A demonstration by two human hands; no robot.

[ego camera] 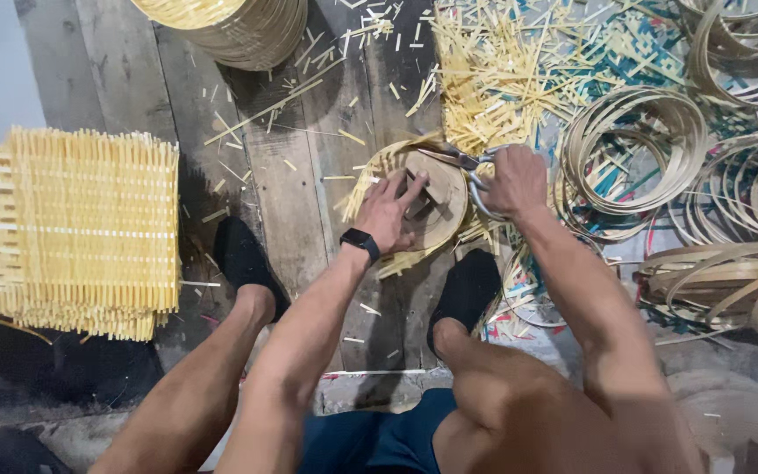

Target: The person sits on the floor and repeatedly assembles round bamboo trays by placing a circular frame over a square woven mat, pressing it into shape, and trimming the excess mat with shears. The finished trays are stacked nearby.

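Note:
A small round woven bamboo basket point(449, 211) sits on the wooden floor between my feet, with loose strip ends sticking out at its rim. My left hand point(389, 213), a black watch on its wrist, presses down on a dark wooden block inside the basket. My right hand point(514, 182) grips metal shears point(462, 160), whose blades lie at the basket's upper rim.
A stack of flat woven bamboo mats point(81, 230) lies at the left. Nested baskets point(230, 26) stand at the top. Bamboo rings point(633, 145) and more hoops point(730, 263) pile at the right. Cut bamboo scraps point(493, 70) litter the floor planks. My black-socked feet point(243, 259) flank the basket.

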